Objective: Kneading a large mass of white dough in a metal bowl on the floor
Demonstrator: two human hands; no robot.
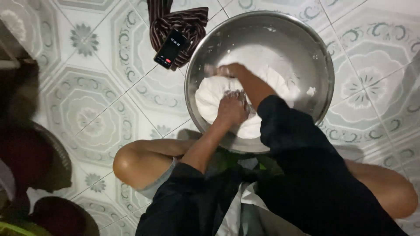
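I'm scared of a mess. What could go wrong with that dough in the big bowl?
The phone lies on the tiles right beside the metal bowl, so flour or bits might land on it. The dough sits toward the near side under the left hand and right hand; hard pushing might slide or tip the bowl.

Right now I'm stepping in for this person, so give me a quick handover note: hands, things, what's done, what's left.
Left hand: pressing down on the white dough mass.
Right hand: gripping the dough's far edge.
Dough sits in the large round steel bowl on the patterned tile floor.
Done: dough gathered into one lump.
Left: loose flour remains unmixed in the bowl.
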